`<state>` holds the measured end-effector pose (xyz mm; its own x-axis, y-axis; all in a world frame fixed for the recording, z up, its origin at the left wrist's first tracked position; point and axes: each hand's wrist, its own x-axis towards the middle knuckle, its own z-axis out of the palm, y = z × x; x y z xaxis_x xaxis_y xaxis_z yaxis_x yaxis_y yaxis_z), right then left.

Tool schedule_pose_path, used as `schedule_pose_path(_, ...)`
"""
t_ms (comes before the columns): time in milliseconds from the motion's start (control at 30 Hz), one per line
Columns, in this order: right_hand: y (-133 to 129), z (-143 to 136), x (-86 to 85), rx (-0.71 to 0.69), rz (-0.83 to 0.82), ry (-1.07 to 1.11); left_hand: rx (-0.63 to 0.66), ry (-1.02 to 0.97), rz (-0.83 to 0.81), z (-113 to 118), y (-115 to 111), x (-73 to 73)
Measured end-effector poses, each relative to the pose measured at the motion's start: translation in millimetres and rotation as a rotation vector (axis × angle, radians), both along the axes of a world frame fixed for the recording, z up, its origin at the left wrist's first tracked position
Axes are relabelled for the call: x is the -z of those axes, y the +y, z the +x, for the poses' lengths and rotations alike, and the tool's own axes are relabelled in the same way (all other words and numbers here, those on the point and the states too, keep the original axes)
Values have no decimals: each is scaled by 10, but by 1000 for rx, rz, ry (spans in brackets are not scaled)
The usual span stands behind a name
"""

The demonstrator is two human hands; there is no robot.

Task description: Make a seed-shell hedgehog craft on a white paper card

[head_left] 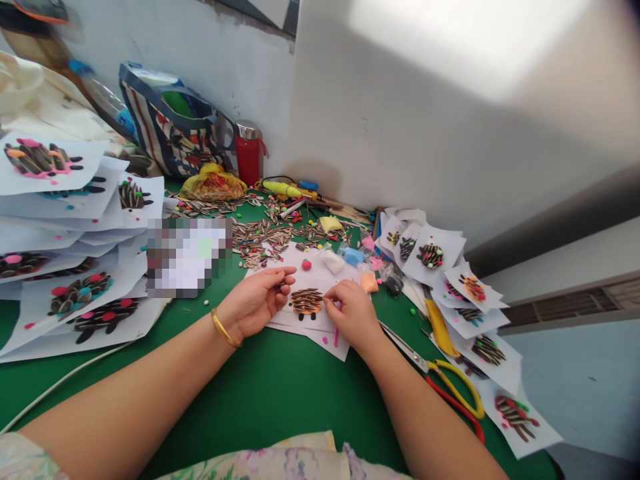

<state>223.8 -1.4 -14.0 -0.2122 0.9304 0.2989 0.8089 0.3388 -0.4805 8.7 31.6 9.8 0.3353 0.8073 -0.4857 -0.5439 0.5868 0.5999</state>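
A seed-covered hedgehog figure with an orange base and black feet lies on white paper. Just left of it, my left hand is raised with curled fingers around something dark and too small to name. My right hand touches the figure's right side with thumb and forefinger pinched; whatever is between them is hidden. A red clay ball sits above the figure on the paper. White clay, blue clay and orange clay lie behind my right hand.
Sunflower seeds spread along the back of the green table. Scissors lie at right, near papers with seed figures. Stacked papers and a blurred patch are at left. A red flask stands behind.
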Motion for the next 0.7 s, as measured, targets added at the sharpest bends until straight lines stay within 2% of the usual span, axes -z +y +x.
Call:
schedule_pose_path(533,-8,-68,11,-20,42,-191,10,-39,-8,-9,-12,10)
schedule_pose_path(700,-6,3,-15,-31,29,-153,14,-57,-12,-27,-6,1)
